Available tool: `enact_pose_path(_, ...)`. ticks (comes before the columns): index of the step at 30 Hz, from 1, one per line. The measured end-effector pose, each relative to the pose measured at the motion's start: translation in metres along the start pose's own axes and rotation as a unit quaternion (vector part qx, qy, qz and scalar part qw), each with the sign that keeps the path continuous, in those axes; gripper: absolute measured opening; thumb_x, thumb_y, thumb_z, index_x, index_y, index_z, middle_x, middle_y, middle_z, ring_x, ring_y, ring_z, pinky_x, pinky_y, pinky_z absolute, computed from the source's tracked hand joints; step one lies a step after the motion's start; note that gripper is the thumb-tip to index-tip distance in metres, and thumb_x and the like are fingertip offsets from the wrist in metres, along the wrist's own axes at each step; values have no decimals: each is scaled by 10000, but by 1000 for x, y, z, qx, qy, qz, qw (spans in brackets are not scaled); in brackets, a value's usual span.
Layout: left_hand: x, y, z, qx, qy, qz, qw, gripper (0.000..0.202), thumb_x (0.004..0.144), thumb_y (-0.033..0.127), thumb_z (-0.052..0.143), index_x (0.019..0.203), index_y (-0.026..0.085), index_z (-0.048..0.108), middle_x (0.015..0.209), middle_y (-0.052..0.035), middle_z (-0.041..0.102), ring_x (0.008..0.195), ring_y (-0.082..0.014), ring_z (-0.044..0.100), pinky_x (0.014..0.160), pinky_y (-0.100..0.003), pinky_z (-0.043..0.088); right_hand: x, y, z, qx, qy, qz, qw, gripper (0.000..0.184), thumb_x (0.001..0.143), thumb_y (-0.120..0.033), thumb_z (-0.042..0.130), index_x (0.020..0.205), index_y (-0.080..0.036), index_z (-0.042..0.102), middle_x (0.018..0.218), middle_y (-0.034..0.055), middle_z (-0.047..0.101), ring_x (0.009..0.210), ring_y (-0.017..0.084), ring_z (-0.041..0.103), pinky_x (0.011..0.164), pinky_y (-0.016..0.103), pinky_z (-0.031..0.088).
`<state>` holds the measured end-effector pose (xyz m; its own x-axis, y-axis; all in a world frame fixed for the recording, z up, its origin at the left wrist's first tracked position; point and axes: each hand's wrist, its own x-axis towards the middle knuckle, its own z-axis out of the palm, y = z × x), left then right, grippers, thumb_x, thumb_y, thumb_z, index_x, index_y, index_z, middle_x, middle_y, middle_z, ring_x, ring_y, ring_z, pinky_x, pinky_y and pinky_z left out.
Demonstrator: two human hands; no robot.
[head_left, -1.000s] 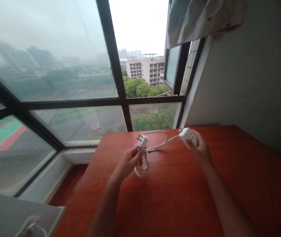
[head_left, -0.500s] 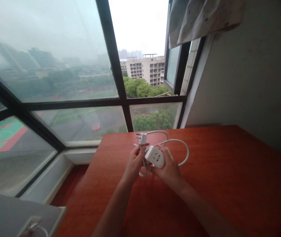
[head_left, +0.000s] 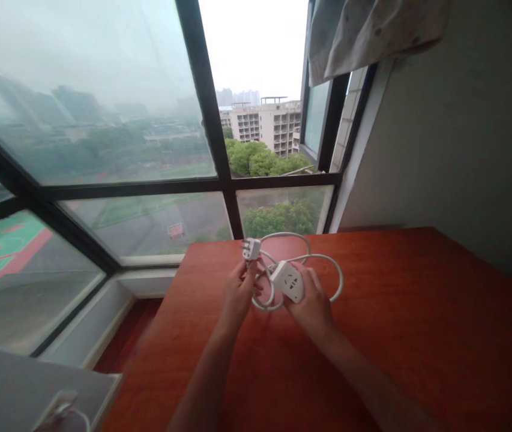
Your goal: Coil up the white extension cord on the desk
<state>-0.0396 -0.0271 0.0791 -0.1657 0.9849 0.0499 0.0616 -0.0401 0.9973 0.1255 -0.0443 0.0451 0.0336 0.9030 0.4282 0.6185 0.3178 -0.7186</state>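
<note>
A white power plug point(head_left: 251, 248) with metal prongs pointing left is gripped by my left hand point(head_left: 239, 293), its fingers closed just below it. My right hand point(head_left: 312, 303) is wrapped round a white extension socket point(head_left: 289, 281), whose outlet holes face up toward me. The white cord point(head_left: 339, 273) loops behind and between both hands, above the brown wooden table point(head_left: 400, 288). Part of the cord is hidden behind the socket and my fingers.
Tall dark-framed windows point(head_left: 138, 191) stand beyond the table's far edge, one pane open at the right. A cloth point(head_left: 373, 39) hangs at the top right. At the lower left, a wall outlet point(head_left: 60, 408) has a white cord plugged in.
My left hand has moved slightly left with the plug, and the right hand slightly right with the socket, so they are further apart. The cord loops between them show more.
</note>
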Motion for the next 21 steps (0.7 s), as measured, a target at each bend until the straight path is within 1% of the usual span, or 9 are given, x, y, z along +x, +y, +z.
enact_pose_path(2,4,-3,-9,67,52,57,995,423,837,540,527,1016,178,651,697,1,567,496,-93,526,460,-195,404,4,6,-2,-33,1,12,999,656,674,-139,600,1289,-313,452,1122,56,540,941,260,581,677,340,495)
enact_pose_path(4,9,-5,-17,97,87,98,987,364,852,487,519,987,178,660,657,14,525,503,-93,495,466,-192,370,7,13,-3,-76,-8,19,997,662,648,-127,610,1266,-319,472,1124,52,536,889,247,580,623,318,467)
enact_pose_path(6,13,-6,-25,97,94,113,984,335,844,448,526,966,168,664,644,17,507,497,-92,454,463,-194,341,12,21,-6,-116,-16,22,993,670,642,-121,617,1267,-317,473,1150,58,523,854,234,577,589,305,440)
enact_pose_path(8,16,-6,-30,100,72,113,986,308,833,417,531,936,158,662,617,24,485,485,-91,415,457,-194,315,17,30,-10,-147,-7,24,989,674,650,-115,610,1279,-307,465,1204,71,498,870,235,575,586,306,431)
enact_pose_path(11,17,-5,-36,124,-7,97,987,269,821,382,528,871,153,661,569,34,446,479,-91,385,449,-185,285,27,47,-18,-171,24,25,985,640,674,-129,598,1282,-278,463,1269,93,466,967,264,565,629,328,456)
enact_pose_path(14,14,-1,-41,144,-110,61,981,274,797,386,542,815,149,677,557,31,447,476,-91,375,437,-181,276,37,65,-24,-172,53,21,983,631,680,-154,601,1287,-254,456,1280,105,467,1063,284,539,728,362,487)
enact_pose_path(17,6,6,-48,161,-225,-11,961,314,789,429,557,800,146,693,536,34,433,465,-88,359,420,-177,262,44,82,-30,-168,76,19,983,649,677,-186,607,1302,-249,440,1281,102,476,1100,288,530,805,383,493)
enact_pose_path(19,0,14,-55,170,-283,-71,941,351,797,463,561,818,140,697,528,39,416,454,-81,341,410,-175,243,47,89,-35,-170,85,21,982,662,674,-199,604,1312,-248,431,1279,101,487,1086,285,539,806,383,495)
enact_pose_path(21,-6,23,-63,168,-329,-112,922,385,807,485,567,870,130,701,538,41,402,453,-72,321,406,-171,228,50,95,-40,-174,92,26,980,673,670,-199,599,1318,-252,427,1280,97,495,1069,279,550,791,374,496)
